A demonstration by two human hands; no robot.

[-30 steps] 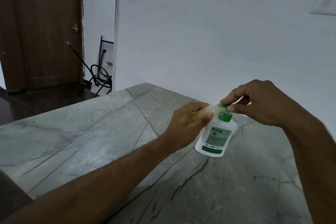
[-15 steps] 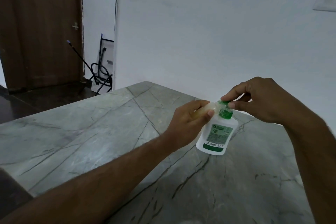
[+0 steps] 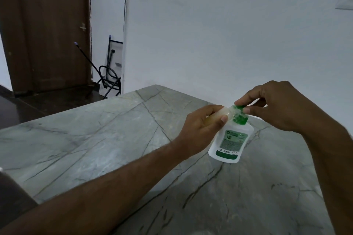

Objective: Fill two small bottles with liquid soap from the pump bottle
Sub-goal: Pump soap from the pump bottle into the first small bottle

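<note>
A white pump bottle (image 3: 231,140) with a green label and green pump head (image 3: 240,115) stands on the marble table (image 3: 95,139), tilted slightly. My right hand (image 3: 277,107) pinches the green pump top between thumb and fingers. My left hand (image 3: 202,128) grips a small clear bottle (image 3: 225,113) lying sideways, its mouth held against the pump nozzle. Most of the small bottle is hidden by my fingers. No second small bottle is in view.
The grey veined marble table runs up to a white wall (image 3: 210,34) behind the bottle. A brown door (image 3: 47,28) stands at the far left, with black cables and a frame (image 3: 110,74) on the floor beside it.
Both hands and the pump bottle stay together in nearly the same pose; my right hand's fingers have shifted slightly on the pump head.
</note>
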